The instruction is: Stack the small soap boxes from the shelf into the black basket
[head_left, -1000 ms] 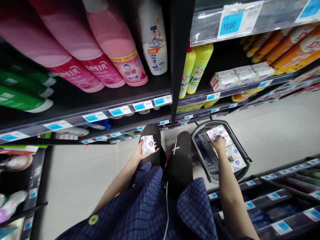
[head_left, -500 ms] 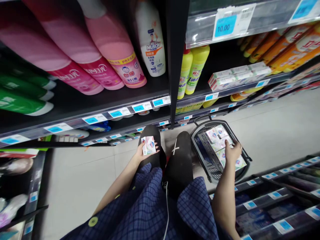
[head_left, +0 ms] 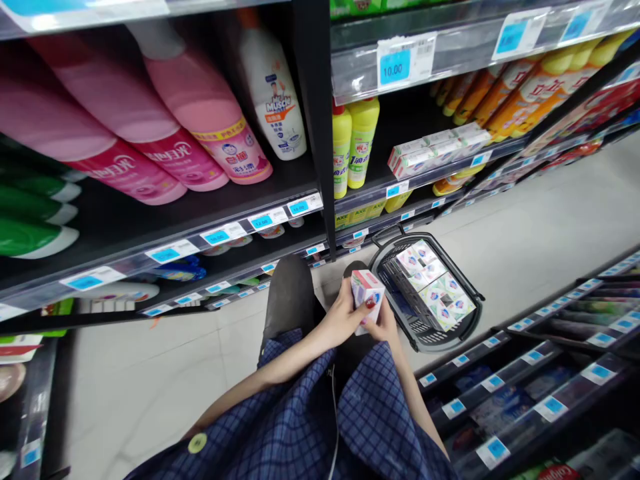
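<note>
Pretty standard shop aisle, pale tiled floor (head_left: 160, 387): three pink bottles (head_left: 155, 113) shelved, one white bottle (head_left: 277, 93), then left hand (head_left: 343, 317) and right hand (head_left: 384, 327) both wrapped snugly round one small box (head_left: 367, 285), two yellow bottles (head_left: 363, 140) shelved behind, one basket (head_left: 443, 341) holding boxes (head_left: 457, 288) floor-level right.

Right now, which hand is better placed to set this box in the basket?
Probably the right hand: it sits nearer the basket than the left hand, and both hold the box.
</note>
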### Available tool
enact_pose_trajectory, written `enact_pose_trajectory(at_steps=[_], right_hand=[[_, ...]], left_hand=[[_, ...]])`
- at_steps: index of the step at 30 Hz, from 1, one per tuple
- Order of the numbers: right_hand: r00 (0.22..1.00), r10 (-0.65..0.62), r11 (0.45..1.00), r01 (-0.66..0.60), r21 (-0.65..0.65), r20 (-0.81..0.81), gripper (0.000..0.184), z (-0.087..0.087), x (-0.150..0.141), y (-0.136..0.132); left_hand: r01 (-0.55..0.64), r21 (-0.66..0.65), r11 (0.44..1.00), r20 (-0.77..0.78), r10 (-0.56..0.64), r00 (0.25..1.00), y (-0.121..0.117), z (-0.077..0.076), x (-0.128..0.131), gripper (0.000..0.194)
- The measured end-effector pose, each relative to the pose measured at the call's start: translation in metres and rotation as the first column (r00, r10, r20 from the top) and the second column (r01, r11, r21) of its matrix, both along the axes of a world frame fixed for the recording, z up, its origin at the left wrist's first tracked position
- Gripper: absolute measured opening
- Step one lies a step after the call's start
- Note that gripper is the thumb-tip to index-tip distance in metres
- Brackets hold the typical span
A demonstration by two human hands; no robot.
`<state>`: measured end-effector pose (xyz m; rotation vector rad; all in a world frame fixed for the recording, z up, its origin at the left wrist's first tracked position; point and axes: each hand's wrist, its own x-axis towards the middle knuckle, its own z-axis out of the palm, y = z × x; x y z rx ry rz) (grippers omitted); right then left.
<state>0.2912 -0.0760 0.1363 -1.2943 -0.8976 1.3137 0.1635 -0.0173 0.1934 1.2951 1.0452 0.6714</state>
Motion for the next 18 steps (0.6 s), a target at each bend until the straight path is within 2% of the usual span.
enact_pose_trajectory(at_steps=[2, 5, 9, 13, 18], right_hand=[[0.993, -0.053, 0.997, 0.047, -0.054, -0.103, 0.081, 0.002, 0.01, 0.001], [0.951, -0.066, 0.993, 0.033, -0.112, -0.303, 0.085, 0.002, 0.025, -0.005], [0.93, -0.054, 0.994, 0.017, -0.105, -0.364, 0.095, -0.001, 0.032, -0.017], [0.899, -0.1, 0.993, 0.063, -0.098, -0.426, 0.089, -0.003, 0.026, -0.024], [0.885, -0.122, 0.992, 0.095, -0.082, -0.449, 0.084, -0.001, 0.022, -0.025]], left_hand=[[0.047, 0.069, 0.996, -0.027, -0.045, 0.999, 0.001, 0.012, 0.0, 0.059], [0.173, 0.128, 0.977, -0.045, -0.169, 0.985, 0.003, 0.026, -0.006, 0.058], [0.271, 0.235, 0.933, -0.042, -0.269, 0.962, 0.0, 0.04, -0.012, 0.072], [0.286, 0.296, 0.911, -0.114, -0.264, 0.958, -0.004, 0.041, -0.012, 0.087], [0.279, 0.285, 0.917, -0.111, -0.258, 0.96, -0.005, 0.035, -0.011, 0.086]])
